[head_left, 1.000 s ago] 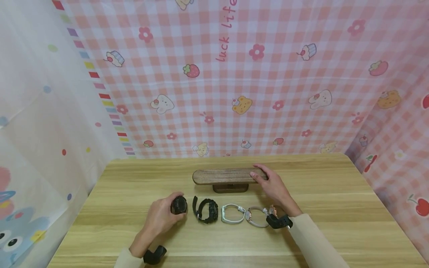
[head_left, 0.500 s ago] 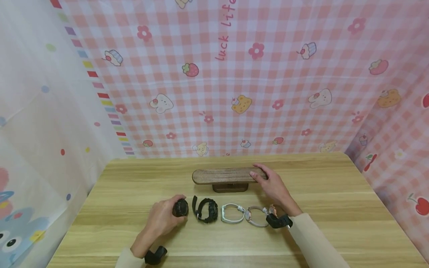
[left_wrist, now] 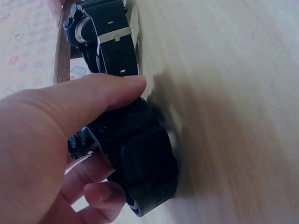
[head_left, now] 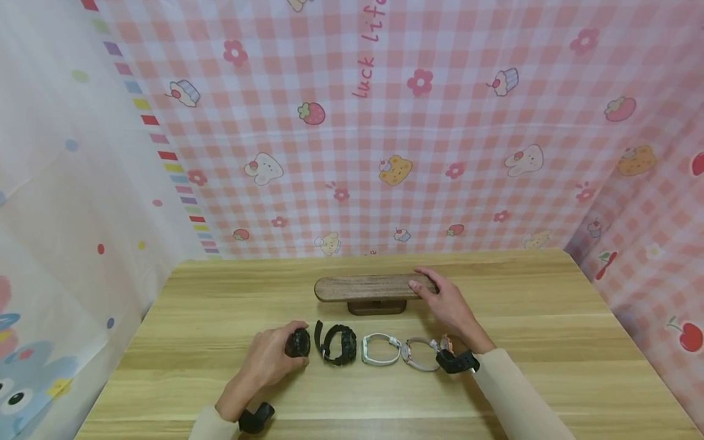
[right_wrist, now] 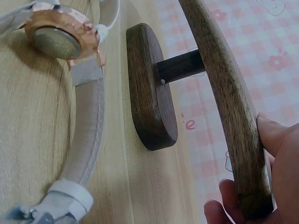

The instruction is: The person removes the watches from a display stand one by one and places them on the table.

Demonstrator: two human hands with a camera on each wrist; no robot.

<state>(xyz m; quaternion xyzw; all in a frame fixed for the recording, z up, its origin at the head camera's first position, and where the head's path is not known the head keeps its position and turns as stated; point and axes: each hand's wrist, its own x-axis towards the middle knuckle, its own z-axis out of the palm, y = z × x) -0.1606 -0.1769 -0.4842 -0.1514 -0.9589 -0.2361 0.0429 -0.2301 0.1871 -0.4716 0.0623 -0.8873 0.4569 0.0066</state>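
My left hand [head_left: 269,357] grips a black watch [head_left: 297,343] at the left end of a row of watches; in the left wrist view the thumb lies over its dark strap [left_wrist: 145,158]. Just right of it stands a second black watch [head_left: 341,345], its strap end sticking up. With thumb and fingers, my right hand [head_left: 448,305] holds the right end of the bar of a dark wooden watch stand [head_left: 363,288]. The right wrist view shows the stand's short post [right_wrist: 180,66] and rounded base [right_wrist: 147,88].
Right of the black watches lie a pale mint watch [head_left: 381,349] and a watch with a light strap [head_left: 420,355]. A rose-gold watch [head_left: 447,343] is partly hidden by the right wrist's black camera strap [head_left: 459,362]. A checked curtain [head_left: 352,153] hangs behind the wooden table [head_left: 220,293].
My left hand has shifted slightly right with its black watch, closer to the second black watch, and the watch's face has turned. The right hand keeps its hold on the stand.
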